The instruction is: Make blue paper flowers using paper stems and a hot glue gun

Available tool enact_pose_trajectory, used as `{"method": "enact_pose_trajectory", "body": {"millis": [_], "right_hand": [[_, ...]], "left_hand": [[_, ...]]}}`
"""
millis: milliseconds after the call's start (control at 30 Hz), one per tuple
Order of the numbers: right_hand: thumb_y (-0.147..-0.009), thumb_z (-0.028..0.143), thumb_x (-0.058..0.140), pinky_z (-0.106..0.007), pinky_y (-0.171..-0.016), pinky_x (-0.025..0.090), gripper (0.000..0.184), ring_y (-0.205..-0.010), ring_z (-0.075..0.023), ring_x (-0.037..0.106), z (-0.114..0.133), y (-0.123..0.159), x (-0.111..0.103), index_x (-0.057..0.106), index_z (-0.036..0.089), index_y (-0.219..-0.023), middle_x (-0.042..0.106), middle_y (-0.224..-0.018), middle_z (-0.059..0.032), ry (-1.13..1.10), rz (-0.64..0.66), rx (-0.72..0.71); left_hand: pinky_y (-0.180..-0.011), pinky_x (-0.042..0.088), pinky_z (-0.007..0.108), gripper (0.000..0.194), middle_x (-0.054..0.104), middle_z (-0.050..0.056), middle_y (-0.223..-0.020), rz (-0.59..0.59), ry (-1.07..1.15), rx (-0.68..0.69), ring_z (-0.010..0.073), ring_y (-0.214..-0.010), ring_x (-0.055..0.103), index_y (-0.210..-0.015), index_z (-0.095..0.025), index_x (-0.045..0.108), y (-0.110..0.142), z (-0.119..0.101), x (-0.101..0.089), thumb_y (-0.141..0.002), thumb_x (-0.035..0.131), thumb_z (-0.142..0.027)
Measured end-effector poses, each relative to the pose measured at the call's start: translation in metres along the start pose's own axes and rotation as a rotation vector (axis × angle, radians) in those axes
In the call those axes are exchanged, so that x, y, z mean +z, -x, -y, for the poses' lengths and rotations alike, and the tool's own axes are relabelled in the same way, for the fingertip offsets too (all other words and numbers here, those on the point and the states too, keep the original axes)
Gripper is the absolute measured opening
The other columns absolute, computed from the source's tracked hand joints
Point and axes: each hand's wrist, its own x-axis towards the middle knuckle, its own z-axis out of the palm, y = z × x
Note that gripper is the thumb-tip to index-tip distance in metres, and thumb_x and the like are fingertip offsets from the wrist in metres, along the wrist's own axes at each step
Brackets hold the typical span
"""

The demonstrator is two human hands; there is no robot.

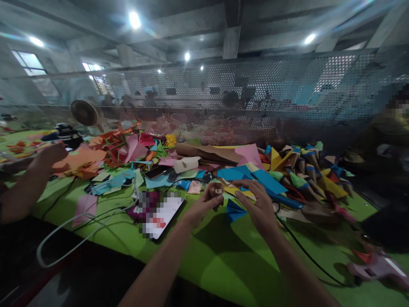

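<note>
My left hand [202, 206] is closed round a small brown paper cone [217, 189] and holds it up above the green table [223, 256]. My right hand [258, 204] hovers just to the right of the cone, fingers spread and slightly curled, holding nothing. A folded blue paper piece [234, 210] lies on the table between and below the two hands. Behind it lie blue paper sheets [252, 177].
A phone [159, 213] lies left of my hands beside white cables [83, 230]. Coloured paper scraps cover the table's far side, with finished paper cones [306, 170] piled at the right. A pink glue gun [377, 266] lies at the right edge. Another person's arm [28, 179] reaches in at left.
</note>
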Motion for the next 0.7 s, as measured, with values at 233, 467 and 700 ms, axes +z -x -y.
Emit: {"method": "enact_pose_trajectory", "body": {"millis": [233,467,700], "right_hand": [[-0.088,0.035,0.061,-0.038,-0.09,0.042,0.022,-0.104,-0.0259,0.058,-0.01,-0.001,0.004,0.071,0.026,-0.105,0.07,-0.108,-0.0043,0.001,0.011,0.073],[-0.086,0.041,0.061,-0.04,-0.089,0.044,0.026,-0.101,-0.0264,0.06,-0.028,-0.003,0.005,0.071,0.024,-0.104,0.071,-0.106,-0.0058,0.036,0.02,0.115],[-0.081,0.044,0.06,-0.043,-0.087,0.047,0.031,-0.095,-0.0278,0.063,-0.043,-0.01,0.002,0.073,0.021,-0.098,0.073,-0.102,-0.0085,0.073,-0.01,0.156]], "left_hand": [[-0.062,0.036,0.024,0.053,0.06,0.0,-0.077,0.019,0.028,-0.001,0.0098,-0.066,0.049,-0.111,-0.019,0.059,0.001,-0.003,-0.001,-0.073,0.079,-0.05],[-0.056,0.031,0.022,0.047,0.059,-0.001,-0.073,0.064,0.062,0.041,0.008,-0.062,0.046,-0.105,-0.017,0.059,-0.003,-0.001,-0.004,-0.076,0.077,-0.05],[-0.049,0.025,0.021,0.048,0.057,-0.002,-0.067,-0.003,0.052,0.053,0.0059,-0.052,0.039,-0.101,-0.017,0.062,-0.009,0.002,-0.01,-0.073,0.077,-0.053]]}}
